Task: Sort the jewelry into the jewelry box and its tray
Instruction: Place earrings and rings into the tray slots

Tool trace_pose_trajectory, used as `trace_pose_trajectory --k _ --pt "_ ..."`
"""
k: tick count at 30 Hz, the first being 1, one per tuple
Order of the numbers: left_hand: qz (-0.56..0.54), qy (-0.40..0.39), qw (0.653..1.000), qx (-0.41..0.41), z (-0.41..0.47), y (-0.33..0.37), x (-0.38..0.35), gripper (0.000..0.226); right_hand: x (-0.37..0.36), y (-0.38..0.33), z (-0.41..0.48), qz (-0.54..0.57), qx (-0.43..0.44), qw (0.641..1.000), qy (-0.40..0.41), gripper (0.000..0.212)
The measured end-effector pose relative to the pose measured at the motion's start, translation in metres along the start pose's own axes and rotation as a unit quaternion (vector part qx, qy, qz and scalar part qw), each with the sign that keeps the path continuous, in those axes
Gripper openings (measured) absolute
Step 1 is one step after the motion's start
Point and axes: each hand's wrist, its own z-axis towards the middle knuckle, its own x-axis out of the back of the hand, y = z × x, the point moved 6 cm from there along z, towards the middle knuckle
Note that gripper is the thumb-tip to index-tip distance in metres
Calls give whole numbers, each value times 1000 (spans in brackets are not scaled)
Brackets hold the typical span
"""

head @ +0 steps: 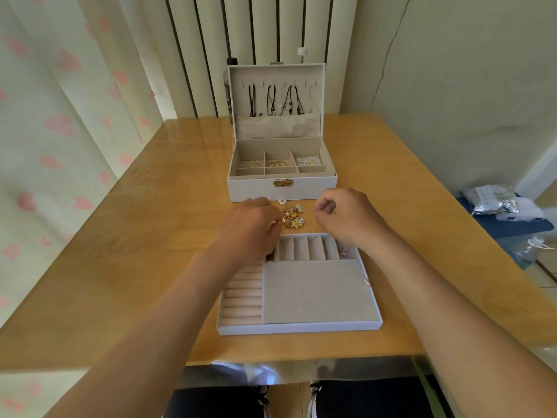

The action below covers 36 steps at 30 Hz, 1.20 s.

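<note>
On the tabletop [120, 236] the open jewelry box [281, 188] stands beyond its tray [301, 327]. The right hand [343, 217] is curled — holding anything, I cannot tell; the left hand [250, 227], at the jewelry pile [294, 214] between them, pinches a gold piece [276, 223].

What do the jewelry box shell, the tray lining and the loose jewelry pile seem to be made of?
Jewelry box: pale matte shell, possibly faux leather; shiny gold metal clasp. Tray: matte beige lining without glare, likely velvet-like fabric. Jewelry pile: glossy gold-coloured metal with white pearl-like beads and petals; real or imitation, I cannot tell.
</note>
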Motion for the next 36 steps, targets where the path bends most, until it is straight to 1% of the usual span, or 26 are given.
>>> trace_pose_trajectory --k 2,4,7,9,13,19,24,28,31,36 --pt "-30 -3 999 24 10 -11 2 17 -9 -8 16 -15 34 997 -72 13" --pt "-44 -17 998 28 22 -17 -1 20 -18 -12 28 -40 58 989 -129 14" --pt "-56 -58 996 22 36 -20 -12 22 -30 -13 41 -64 72 980 -172 18" --pt "-87 -68 994 22 41 -21 -19 20 -38 -9 44 -60 70 977 -190 19" --pt "-123 -44 991 36 41 -27 -31 21 -47 -2 43 -48 75 979 -185 20" --pt "-141 -15 990 18 38 -32 -35 20 -45 3 43 -20 94 980 -174 18" --pt "-143 -15 989 24 38 -32 -36 20 -37 9 46 77 75 982 -155 20" --pt "-142 -4 990 26 38 -32 -34 19 -36 13 49 114 60 983 -133 24" --pt "-170 26 984 45 37 -37 -31 20 -33 15 49 146 46 982 -115 20" --pt "-237 59 967 71 35 -40 -22 21 -29 18 48 233 16 965 -120 14"
